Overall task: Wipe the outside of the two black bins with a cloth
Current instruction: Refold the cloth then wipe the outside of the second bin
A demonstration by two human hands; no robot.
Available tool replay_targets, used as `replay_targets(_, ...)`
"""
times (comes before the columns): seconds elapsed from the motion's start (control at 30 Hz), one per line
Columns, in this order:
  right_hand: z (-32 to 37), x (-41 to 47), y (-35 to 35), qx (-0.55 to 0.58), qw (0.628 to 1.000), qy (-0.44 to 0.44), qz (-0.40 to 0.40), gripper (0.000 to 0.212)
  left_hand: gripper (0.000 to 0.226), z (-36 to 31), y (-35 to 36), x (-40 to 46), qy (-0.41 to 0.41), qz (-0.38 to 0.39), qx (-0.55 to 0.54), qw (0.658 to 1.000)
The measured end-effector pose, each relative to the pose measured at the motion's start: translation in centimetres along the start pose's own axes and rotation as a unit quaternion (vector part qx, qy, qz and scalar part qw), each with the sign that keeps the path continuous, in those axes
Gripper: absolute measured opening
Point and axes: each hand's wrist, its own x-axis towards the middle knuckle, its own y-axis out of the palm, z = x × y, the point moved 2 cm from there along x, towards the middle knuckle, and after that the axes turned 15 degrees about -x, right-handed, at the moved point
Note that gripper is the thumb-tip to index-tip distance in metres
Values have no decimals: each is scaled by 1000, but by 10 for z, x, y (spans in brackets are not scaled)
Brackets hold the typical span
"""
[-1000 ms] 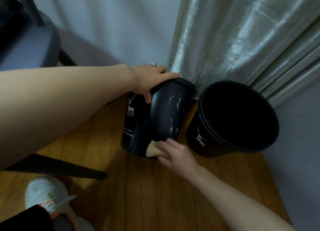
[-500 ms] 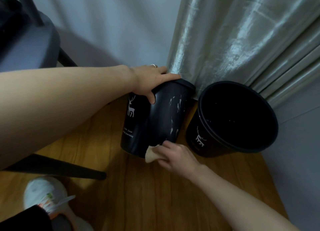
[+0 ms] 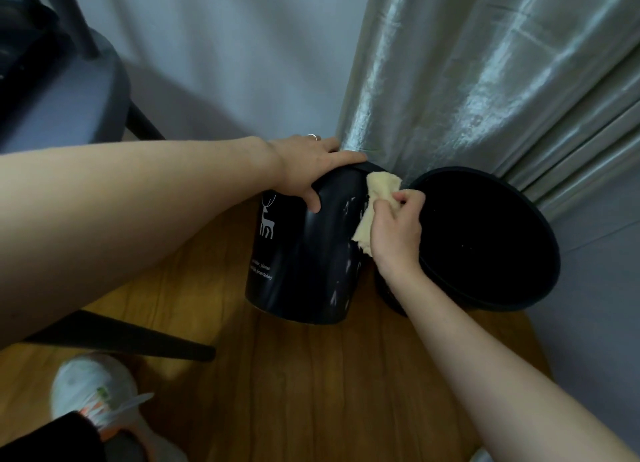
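Note:
Two black bins stand on the wooden floor by a curtain. The left bin [image 3: 298, 264] is tipped away from me, with a white deer print and white smears on its side. My left hand [image 3: 308, 170] grips its rim, thumb down the side. My right hand [image 3: 396, 229] holds a pale yellow cloth [image 3: 374, 191] against the upper side of this bin, near the rim. The right bin [image 3: 485, 239] leans with its open mouth toward me, just behind my right hand.
A shiny grey curtain [image 3: 485, 80] hangs behind the bins, beside a white wall. A dark chair [image 3: 52, 90] stands at the left, one leg [image 3: 138, 340] lying across the wooden floor [image 3: 329, 392]. My white shoe [image 3: 93, 392] is at the lower left.
My right hand has carried the cloth from the bottom edge of the left bin up its side to near the rim. My left hand has kept its grip on the rim.

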Motion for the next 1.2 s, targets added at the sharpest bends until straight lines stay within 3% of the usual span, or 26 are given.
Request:
replay_targets(0.27, -11, 9, 10, 171, 977, 66, 111, 31, 112, 1, 7, -1, -25, -31, -26, 999)
replay_targets(0.4, -6, 5, 9, 274, 944, 69, 168, 41, 116, 6, 5, -1, -45, -19, -55, 997)
replay_targets(0.5, -9, 3, 9, 180, 966, -18, 186, 53, 115, 9, 4, -2, -53, -19, -72, 996)
replay_targets(0.6, -11, 5, 9, -16, 984, -127, 127, 46, 112, 6, 3, -1, -50, -23, -82, 995)
replay_targets(0.7, -10, 6, 9, -259, 929, -264, 6, 51, 111, 6, 3, 0, -50, -24, -85, 995)
replay_targets(0.77, -8, 6, 8, -350, 883, -305, -59, 49, 111, 8, 1, -2, -55, -25, -89, 994)
replay_targets(0.87, -8, 11, 9, -395, 845, -344, -109, 40, 110, 8, 0, -3, -61, -23, -90, 994)
replay_targets(1.03, -11, 15, 18, -461, 776, -416, -112, 42, 112, 8, -1, -5, -75, -26, -99, 992)
replay_targets(1.2, -20, 10, 23, -414, 798, -424, -112, 41, 111, -1, 8, -9, -130, -74, -120, 981)
